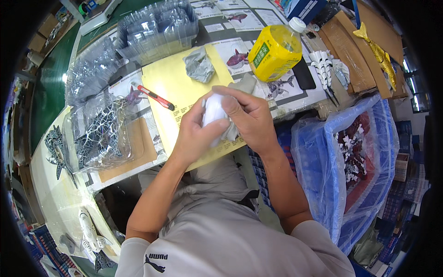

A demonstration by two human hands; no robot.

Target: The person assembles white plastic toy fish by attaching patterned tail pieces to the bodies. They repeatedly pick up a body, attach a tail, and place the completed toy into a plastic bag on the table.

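Note:
Both hands are closed around a smooth white rounded object (213, 110) over the yellow sheet (159, 76) on the table. My left hand (196, 134) grips it from the left, thumb across its lower side. My right hand (251, 117) wraps it from the right, its thumb pressed against the white surface. A bit of grey cloth (231, 133) shows below, between the hands. The object's kind is hidden by the fingers. Beyond the hands lies a crumpled grey cloth (199, 65). A red utility knife (157, 98) rests on the sheet to the left.
A yellow bottle (276, 53) with a white cap and a black phone (303, 75) stand beyond my right hand. Clear plastic trays (157, 32) are stacked at the back left. Patterned toy figures (104, 131) lie left. A blue plastic-lined bin (323, 152) holds small pieces at right.

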